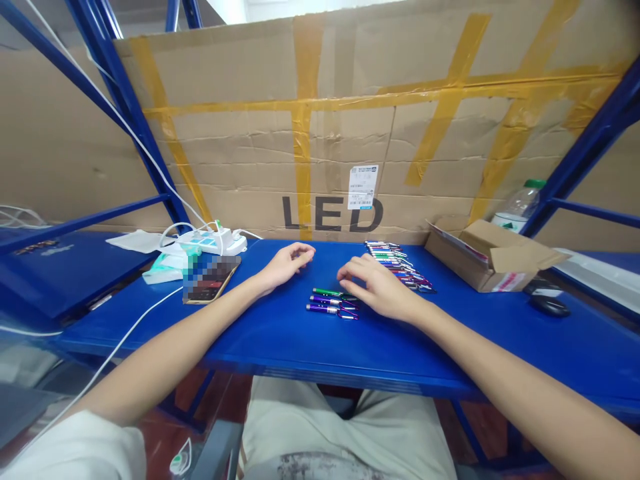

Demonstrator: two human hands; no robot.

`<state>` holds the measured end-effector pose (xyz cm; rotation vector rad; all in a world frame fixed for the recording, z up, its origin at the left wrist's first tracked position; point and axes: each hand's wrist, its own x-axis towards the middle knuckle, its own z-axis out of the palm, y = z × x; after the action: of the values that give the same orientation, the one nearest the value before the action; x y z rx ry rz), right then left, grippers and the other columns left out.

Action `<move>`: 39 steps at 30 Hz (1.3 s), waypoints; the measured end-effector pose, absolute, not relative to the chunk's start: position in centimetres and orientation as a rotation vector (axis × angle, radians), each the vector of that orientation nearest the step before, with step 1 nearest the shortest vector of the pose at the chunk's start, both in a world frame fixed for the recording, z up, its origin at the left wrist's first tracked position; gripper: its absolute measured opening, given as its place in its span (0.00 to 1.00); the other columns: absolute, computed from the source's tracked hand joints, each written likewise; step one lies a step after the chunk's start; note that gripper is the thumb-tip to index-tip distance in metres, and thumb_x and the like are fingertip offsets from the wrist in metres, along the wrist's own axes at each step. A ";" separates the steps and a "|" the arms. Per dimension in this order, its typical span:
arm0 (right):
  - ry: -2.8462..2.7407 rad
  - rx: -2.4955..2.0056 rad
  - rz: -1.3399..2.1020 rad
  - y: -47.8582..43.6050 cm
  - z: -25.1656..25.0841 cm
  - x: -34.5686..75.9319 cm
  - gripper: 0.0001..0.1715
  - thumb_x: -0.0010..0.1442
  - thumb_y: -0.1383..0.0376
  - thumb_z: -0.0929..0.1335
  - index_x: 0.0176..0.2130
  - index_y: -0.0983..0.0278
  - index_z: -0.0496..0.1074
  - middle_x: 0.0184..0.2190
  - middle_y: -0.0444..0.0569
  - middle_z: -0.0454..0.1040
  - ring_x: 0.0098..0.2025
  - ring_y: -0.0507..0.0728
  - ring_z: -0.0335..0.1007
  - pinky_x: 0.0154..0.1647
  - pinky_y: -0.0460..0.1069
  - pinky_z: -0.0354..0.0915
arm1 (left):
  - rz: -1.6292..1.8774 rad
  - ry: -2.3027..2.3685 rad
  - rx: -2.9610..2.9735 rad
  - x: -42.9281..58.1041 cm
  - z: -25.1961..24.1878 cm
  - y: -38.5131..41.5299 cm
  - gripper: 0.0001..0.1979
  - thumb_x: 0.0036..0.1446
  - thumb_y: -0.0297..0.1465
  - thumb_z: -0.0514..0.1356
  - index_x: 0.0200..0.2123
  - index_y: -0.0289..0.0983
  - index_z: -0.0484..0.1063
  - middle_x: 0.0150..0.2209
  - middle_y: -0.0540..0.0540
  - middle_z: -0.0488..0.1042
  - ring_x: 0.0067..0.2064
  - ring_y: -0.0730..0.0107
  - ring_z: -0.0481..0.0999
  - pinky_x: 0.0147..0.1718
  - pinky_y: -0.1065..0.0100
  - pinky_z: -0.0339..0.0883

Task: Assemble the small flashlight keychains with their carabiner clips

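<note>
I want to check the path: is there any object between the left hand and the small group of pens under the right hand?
Nothing visible: bare blue table lies between the left hand and the three pens, which the right hand partly covers.

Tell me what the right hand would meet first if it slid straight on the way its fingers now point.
The right hand points left over the little pens its fingertips already rest on. Beyond them is bare blue tabletop, then probably the left hand, though depth is hard to judge.
</note>
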<state>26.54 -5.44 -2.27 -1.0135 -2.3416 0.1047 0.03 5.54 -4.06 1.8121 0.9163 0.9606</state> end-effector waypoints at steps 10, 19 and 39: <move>-2.559 -0.860 0.174 -6.8 -3.2 24.2 0.15 0.77 0.57 0.69 0.55 0.57 0.82 0.50 0.55 0.79 0.51 0.64 0.66 0.54 0.60 0.67 | 1.070 0.771 1.508 0.3 -3.6 5.3 0.32 0.68 0.61 0.58 0.59 0.41 0.73 0.61 0.36 0.79 0.55 0.57 0.80 0.46 0.63 0.75; -2.572 -0.840 0.205 -7.3 -3.0 24.0 0.09 0.78 0.60 0.68 0.51 0.59 0.77 0.52 0.54 0.77 0.53 0.64 0.64 0.56 0.61 0.65 | 0.960 0.667 1.450 0.2 -3.3 4.8 0.33 0.70 0.61 0.56 0.61 0.40 0.76 0.63 0.36 0.77 0.61 0.51 0.77 0.54 0.57 0.71; -2.130 -1.122 0.368 -3.8 -3.2 27.5 0.15 0.79 0.56 0.59 0.55 0.59 0.69 0.46 0.53 0.81 0.45 0.62 0.78 0.50 0.57 0.72 | 0.971 0.723 1.469 -0.4 -2.9 5.6 0.36 0.71 0.62 0.53 0.59 0.39 0.77 0.62 0.35 0.78 0.60 0.49 0.78 0.52 0.57 0.73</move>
<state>27.47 -3.77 -3.17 -1.1223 -2.1296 0.3681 -0.41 5.55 -2.87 1.4688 0.7234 0.9707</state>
